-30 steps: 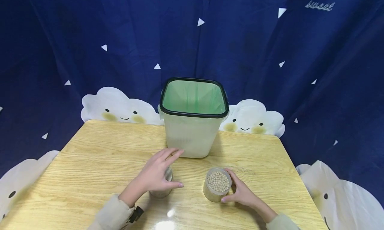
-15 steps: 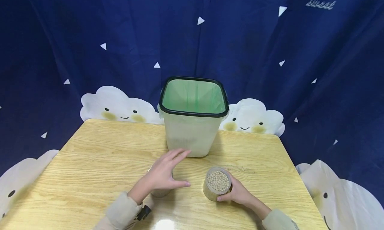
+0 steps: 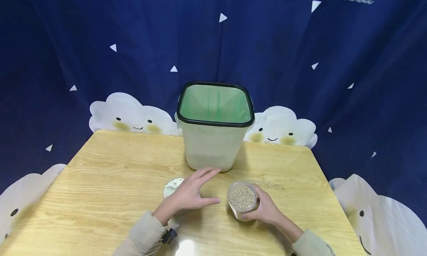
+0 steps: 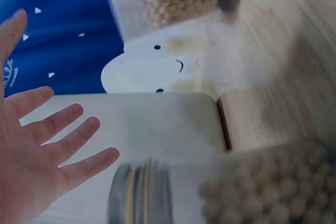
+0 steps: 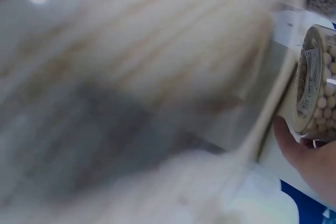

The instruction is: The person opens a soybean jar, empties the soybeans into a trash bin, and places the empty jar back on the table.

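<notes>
My right hand [image 3: 265, 207] grips a clear plastic jar [image 3: 237, 213] full of small round beige balls, which look like dried beans. The jar has no lid on and leans a little. Its labelled base [image 5: 310, 80] shows in the right wrist view, with my right thumb [image 5: 289, 142] beside it. My left hand [image 3: 191, 193] hovers with fingers spread, holding nothing. Just behind and below it stands a second jar [image 3: 171, 187] with a silvery top, partly hidden by the hand. In the left wrist view this jar [image 4: 252, 192] also contains beige balls.
A white bin [image 3: 213, 146] with a black rim and a pale green inside stands at the back middle of the wooden table [image 3: 126, 167]. Behind the table hangs a dark blue curtain [image 3: 143, 44] with white clouds and triangles.
My left hand has shifted right, away from the silver-topped jar, uncovering more of its top. My right hand has closed further round its jar, which has gone from upright to slightly tilted.
</notes>
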Tool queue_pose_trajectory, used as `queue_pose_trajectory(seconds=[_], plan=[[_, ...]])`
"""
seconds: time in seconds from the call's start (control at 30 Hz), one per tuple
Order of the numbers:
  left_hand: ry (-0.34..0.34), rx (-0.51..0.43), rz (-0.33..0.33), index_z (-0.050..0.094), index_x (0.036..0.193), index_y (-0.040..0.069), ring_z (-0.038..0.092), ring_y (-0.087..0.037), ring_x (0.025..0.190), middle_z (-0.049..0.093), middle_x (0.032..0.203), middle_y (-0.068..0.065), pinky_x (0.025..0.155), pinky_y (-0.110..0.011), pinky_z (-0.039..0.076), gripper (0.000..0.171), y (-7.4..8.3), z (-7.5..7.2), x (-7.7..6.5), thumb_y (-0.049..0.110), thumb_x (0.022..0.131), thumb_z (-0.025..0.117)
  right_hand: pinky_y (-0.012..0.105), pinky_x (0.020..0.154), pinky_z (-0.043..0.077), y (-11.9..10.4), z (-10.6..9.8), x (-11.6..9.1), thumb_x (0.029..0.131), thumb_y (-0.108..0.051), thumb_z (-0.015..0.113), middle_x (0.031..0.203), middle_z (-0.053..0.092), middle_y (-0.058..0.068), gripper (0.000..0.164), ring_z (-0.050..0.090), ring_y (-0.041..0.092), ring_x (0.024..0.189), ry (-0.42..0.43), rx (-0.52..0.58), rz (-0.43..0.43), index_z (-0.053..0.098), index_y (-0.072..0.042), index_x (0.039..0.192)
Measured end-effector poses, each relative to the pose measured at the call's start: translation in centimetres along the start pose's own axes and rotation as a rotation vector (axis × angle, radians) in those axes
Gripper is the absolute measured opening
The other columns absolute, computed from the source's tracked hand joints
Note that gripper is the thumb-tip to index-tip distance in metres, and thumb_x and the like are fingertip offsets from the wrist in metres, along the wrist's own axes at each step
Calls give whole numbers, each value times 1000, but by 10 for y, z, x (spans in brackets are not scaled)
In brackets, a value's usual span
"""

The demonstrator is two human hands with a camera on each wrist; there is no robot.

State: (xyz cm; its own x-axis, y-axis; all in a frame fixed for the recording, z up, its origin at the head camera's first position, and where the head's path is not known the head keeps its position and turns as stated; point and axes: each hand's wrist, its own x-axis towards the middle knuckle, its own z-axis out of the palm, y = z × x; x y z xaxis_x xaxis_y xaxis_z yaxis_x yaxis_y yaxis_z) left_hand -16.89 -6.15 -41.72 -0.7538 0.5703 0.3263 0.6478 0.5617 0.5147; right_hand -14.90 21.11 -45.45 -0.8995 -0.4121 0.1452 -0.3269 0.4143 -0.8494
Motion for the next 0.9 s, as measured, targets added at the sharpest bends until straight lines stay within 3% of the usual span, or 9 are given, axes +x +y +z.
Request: queue_pose_trajectory(seconds=[0.17,0.23,0.53,0.73,0.9], plan=[[-15,-73,26,43,135,17,42,-23,121,43,135,-4,94,-46,38,71,4,9,9,46,75,69,39,85,46,-14,-5,1,54,-6,85,117,54,17,88,54,26,102,16,-69,-80,39,7,127],[-31,-104,41,42,136,16,43,-23,120,43,135,-6,95,-45,38,73,6,14,12,45,75,70,36,84,46,-10,-6,1,53,-7,85,115,55,16,88,54,23,100,25,-94,-95,39,6,127],[-88,-229,121,31,142,20,42,-20,121,39,137,-2,94,-44,39,84,11,36,24,45,72,73,40,80,47,4,-11,3,51,-26,87,114,55,4,91,54,20,97,41,-201,-126,42,-5,127],[-103,-233,194,31,142,19,39,-21,123,33,140,-2,96,-42,37,88,13,46,31,42,70,75,40,79,47,2,-13,4,49,-32,86,116,53,1,91,53,19,97,9,-246,-137,45,-11,127],[-133,-207,254,33,141,17,35,-21,126,31,141,-5,99,-40,34,93,13,51,35,38,65,80,33,74,50,0,-11,6,51,-37,85,113,55,3,92,55,18,93,-38,-324,-162,45,-6,127]])
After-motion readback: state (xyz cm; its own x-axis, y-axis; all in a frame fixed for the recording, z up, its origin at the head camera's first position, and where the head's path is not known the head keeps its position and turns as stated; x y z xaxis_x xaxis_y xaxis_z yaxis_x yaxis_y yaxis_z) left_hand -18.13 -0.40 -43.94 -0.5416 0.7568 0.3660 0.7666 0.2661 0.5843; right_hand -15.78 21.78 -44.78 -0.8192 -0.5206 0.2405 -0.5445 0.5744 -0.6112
